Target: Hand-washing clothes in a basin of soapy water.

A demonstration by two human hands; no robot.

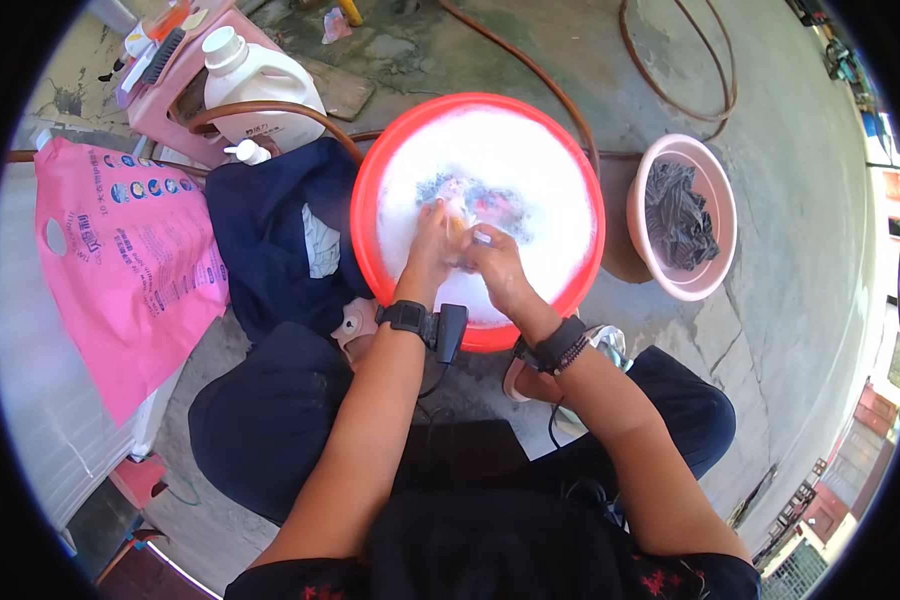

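Observation:
A red plastic basin (592,259) full of white suds (532,139) stands before me. Over its near half, my left hand (429,238) grips a wet, foam-covered cloth (456,217), which is blurred and partly hidden by the fingers. Close beside it, my right hand (501,262) is curled in a fist, with a small white-ended object (482,238) showing between thumb and fingers; the rest of that object is hidden. Just beyond the hands, a patch of pinkish patterned fabric (493,205) shows through a gap in the foam.
Right of the basin, a pink tub (724,225) holds dark striped cloth (679,214). Navy clothing (259,217), a pink printed bag (131,262) and a white detergent jug (270,90) are at the left. A scrub brush (163,56) rests on a pink stool (184,120). A brown hose (529,56) crosses the floor.

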